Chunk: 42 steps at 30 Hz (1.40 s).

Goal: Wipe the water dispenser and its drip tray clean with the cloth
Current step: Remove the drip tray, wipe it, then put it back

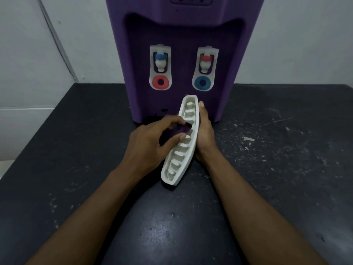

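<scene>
Just left of centre frame, the left hand (150,142) curls its fingers round a bunched dark purple cloth (172,131), pressing it into the ribbed white plastic drip tray (191,153). The tray is tilted on the dark speckled table (76,131), below the purple plastic water dispenser (183,35). The right hand (205,134) grips the tray's right edge. Working the cloth between the ribs while that grip steadies the tray should clean best.

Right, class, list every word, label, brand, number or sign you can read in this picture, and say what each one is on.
None can be read.
The indicator panel atop the water dispenser is cut off, marks too small to read.
The left tap plate and right tap plate show only colours, no words.
The drip tray and cloth show no print.
</scene>
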Tool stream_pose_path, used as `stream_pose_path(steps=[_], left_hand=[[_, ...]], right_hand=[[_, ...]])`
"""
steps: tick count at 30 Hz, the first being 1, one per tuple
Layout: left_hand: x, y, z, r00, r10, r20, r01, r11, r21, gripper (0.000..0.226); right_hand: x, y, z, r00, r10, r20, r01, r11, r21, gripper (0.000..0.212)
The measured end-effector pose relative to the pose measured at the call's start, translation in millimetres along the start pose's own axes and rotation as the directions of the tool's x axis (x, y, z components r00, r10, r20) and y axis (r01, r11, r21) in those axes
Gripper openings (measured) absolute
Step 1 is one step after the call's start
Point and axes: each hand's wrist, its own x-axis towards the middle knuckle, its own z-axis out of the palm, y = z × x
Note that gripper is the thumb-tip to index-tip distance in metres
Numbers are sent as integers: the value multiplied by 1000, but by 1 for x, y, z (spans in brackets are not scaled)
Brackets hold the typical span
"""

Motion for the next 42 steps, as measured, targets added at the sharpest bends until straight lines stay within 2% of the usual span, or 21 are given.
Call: stream_pose_path(steps=[3,7,14,16,20,22,25,32,37,40,42], left_hand=[[1,-1,-1,997,-74,13,74,997,-26,34],[1,2,-2,1000,-6,23,7,1000,-20,22],[2,20,7,991,130,19,-129,941,314,25],[2,23,9,991,128,21,-129,950,283,26],[-1,17,4,999,-10,-43,14,996,87,33],[-1,16,3,997,-35,-69,38,998,45,30],[1,16,6,996,23,-89,-18,998,53,16],[2,14,6,991,128,48,-133,983,130,23],[7,7,-7,997,-74,13,75,996,-45,14],[8,6,-12,993,-117,12,118,991,-65,9],[8,10,-11,995,-94,12,95,994,-57,11]], right_hand=[[1,0,-1,1000,-7,-6,7,1000,3,53],[1,0,0,1000,-14,-6,14,1000,-5,53],[0,1,0,999,-25,-27,24,999,-49,57],[0,2,0,999,-28,-22,27,999,-47,57],[1,2,0,999,-33,-12,32,996,-87,59],[1,1,1,999,-27,-22,25,994,-103,59],[0,1,1,999,-21,-44,17,995,-103,58],[1,3,0,999,-35,-42,32,997,-67,57],[-2,0,2,998,-32,-57,24,992,-120,59],[-4,-2,3,998,-27,-49,20,991,-131,58],[-4,-2,4,999,-28,-46,22,991,-133,58]])
